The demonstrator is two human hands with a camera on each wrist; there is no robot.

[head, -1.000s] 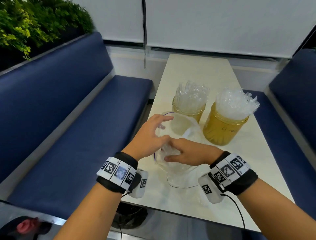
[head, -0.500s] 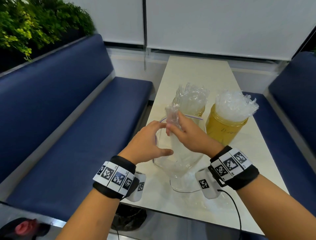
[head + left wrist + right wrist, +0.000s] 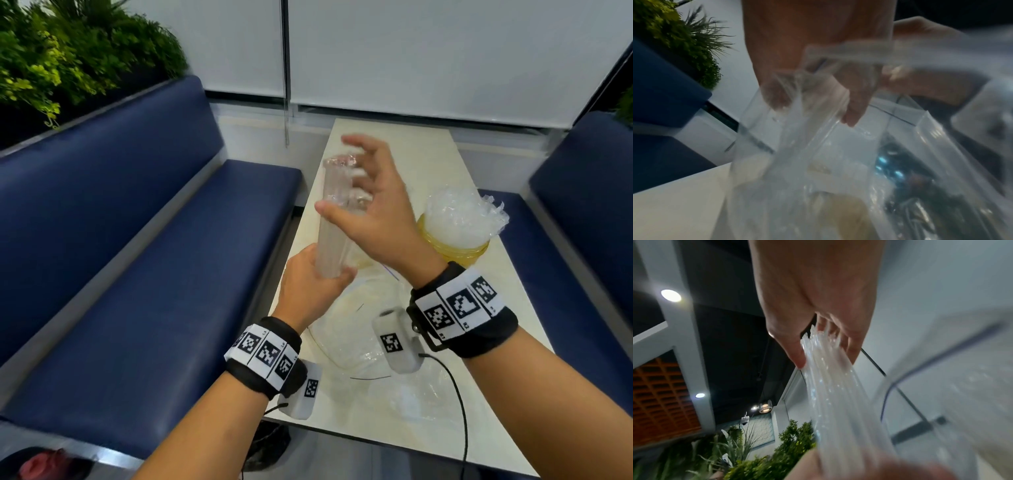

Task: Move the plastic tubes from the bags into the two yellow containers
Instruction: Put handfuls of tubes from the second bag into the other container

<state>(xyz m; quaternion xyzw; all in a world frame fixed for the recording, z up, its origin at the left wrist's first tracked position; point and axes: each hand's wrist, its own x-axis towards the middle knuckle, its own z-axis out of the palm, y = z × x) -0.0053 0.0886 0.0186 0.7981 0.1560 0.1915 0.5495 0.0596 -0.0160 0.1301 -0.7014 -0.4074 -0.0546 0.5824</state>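
A bundle of clear plastic tubes (image 3: 334, 219) stands upright above the table's left side. My left hand (image 3: 325, 277) grips its lower end, and my right hand (image 3: 346, 185) holds its upper part between thumb and loosely spread fingers. In the right wrist view the thumb and fingers of my right hand (image 3: 826, 353) sit on either side of the tubes (image 3: 834, 394). A limp clear bag (image 3: 356, 329) lies on the table under my hands. One yellow container (image 3: 455, 248), stuffed with tubes, stands at the right. The other container is hidden behind my right hand.
The cream table (image 3: 404, 154) is narrow, with blue benches on the left (image 3: 137, 274) and right (image 3: 582, 257). A second crumpled clear bag (image 3: 414, 401) lies near the front edge. Green plants (image 3: 68, 61) stand behind the left bench. A black bin (image 3: 270, 448) sits under the table.
My right hand has pulled the tube bundle up out of the bag and raised it. My left hand has left the bag's rim and taken the bundle's lower end.
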